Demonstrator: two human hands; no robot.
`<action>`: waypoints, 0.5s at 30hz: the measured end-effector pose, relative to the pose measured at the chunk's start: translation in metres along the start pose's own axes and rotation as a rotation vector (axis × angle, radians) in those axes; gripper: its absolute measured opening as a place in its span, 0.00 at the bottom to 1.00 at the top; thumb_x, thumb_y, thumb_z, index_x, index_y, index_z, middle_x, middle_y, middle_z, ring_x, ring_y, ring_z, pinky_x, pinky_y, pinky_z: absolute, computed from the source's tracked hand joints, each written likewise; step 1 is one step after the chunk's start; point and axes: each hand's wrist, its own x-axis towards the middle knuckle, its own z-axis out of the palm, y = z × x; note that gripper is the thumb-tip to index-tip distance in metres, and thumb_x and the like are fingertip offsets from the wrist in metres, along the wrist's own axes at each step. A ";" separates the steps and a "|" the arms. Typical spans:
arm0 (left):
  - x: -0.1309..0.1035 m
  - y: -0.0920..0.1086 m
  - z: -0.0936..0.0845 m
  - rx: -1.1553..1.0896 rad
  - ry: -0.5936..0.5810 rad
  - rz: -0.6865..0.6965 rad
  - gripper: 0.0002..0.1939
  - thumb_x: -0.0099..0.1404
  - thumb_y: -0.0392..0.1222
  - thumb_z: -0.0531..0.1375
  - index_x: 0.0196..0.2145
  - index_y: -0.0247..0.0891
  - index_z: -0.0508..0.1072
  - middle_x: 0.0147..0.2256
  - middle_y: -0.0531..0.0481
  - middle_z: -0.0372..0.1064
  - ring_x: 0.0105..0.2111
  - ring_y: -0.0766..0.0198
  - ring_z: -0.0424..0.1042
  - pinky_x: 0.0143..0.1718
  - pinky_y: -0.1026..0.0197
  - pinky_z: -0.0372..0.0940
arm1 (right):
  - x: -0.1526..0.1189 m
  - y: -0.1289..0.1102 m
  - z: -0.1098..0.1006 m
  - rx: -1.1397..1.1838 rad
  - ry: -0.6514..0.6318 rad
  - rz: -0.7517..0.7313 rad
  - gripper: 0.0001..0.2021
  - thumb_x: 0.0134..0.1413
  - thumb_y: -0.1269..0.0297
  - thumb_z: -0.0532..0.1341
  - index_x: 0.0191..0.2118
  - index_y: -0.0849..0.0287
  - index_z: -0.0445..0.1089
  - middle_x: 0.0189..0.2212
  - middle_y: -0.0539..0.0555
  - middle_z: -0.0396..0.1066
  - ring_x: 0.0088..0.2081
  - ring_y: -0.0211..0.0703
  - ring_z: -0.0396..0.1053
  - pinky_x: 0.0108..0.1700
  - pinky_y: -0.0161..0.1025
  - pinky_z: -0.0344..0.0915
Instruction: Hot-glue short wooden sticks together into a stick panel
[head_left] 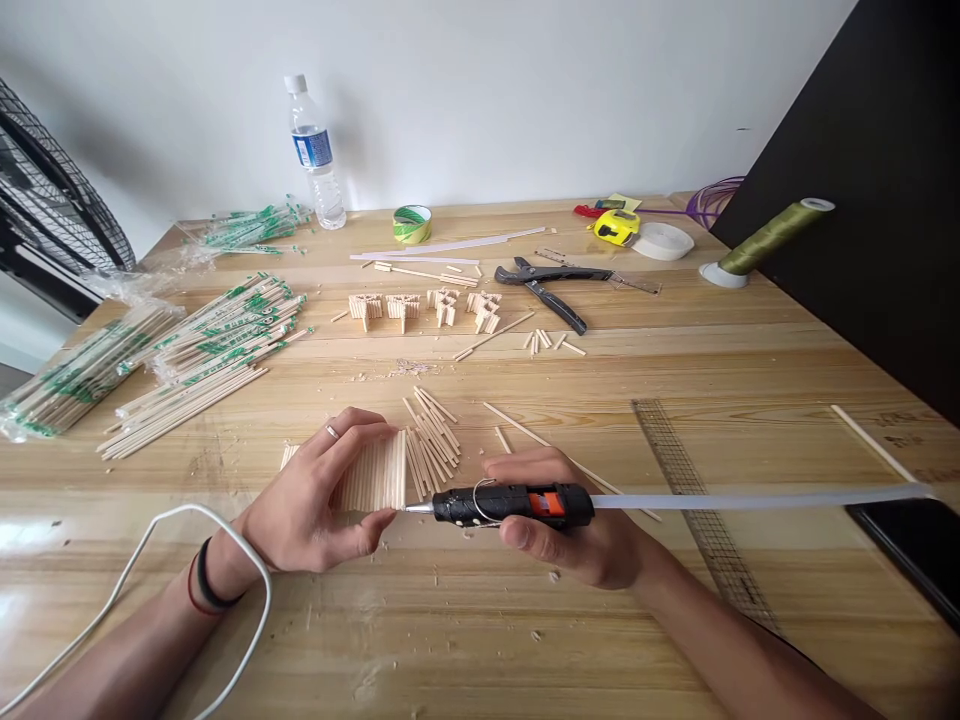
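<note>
My left hand point(322, 500) grips a panel of short wooden sticks point(371, 475) laid side by side, thumb at its near edge and fingers over its far edge. A black hot glue gun point(457, 506) lies in my right hand point(562, 530), its metal nozzle at the near right corner of the panel. From the gun's back a long translucent glue stick point(750, 498) reaches out to the right. Loose cut sticks point(435, 440) are spread just behind the nozzle. Part of the panel is hidden by my left hand.
Bundles of wrapped chopsticks point(217, 330) cover the left side. Small stick assemblies point(403, 308), a black cutter point(551, 285) and a water bottle point(315, 160) stand farther back. On the right lie a clear ruler point(705, 510) and a dark phone point(904, 550). A white cable point(255, 560) loops near my left wrist.
</note>
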 end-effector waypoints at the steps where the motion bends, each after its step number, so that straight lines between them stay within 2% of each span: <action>1: 0.000 0.000 0.000 -0.002 -0.004 -0.002 0.31 0.65 0.43 0.65 0.63 0.39 0.61 0.55 0.37 0.65 0.53 0.47 0.70 0.53 0.47 0.71 | 0.001 0.000 0.000 0.006 -0.007 -0.003 0.25 0.67 0.39 0.57 0.26 0.52 0.72 0.20 0.51 0.68 0.25 0.44 0.67 0.29 0.41 0.65; 15: 0.000 0.001 0.000 0.009 -0.012 -0.010 0.31 0.65 0.43 0.65 0.62 0.38 0.61 0.55 0.37 0.65 0.53 0.48 0.70 0.53 0.48 0.70 | -0.002 0.003 -0.001 -0.019 0.026 0.002 0.24 0.66 0.41 0.58 0.25 0.51 0.71 0.19 0.50 0.65 0.25 0.44 0.66 0.29 0.41 0.65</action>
